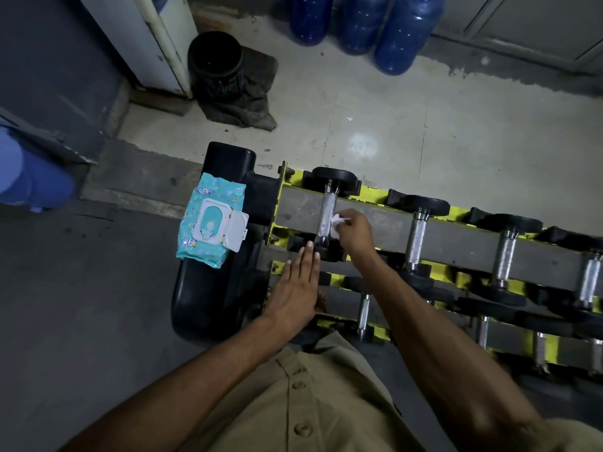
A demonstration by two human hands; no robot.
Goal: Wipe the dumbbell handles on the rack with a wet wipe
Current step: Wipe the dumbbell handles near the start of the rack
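At the left end of the rack, top tier, the right hand pinches a crumpled wet wipe against the side of the first dumbbell handle. The left hand lies flat, fingers straight and together, over the near head of that dumbbell (contact cannot be confirmed). Likely faults: the knurling may snag and shred the wipe; the underside may be missed; the dumbbell may roll if unbraced. The wipe pack lies with its lid open, so remaining wipes may dry out.
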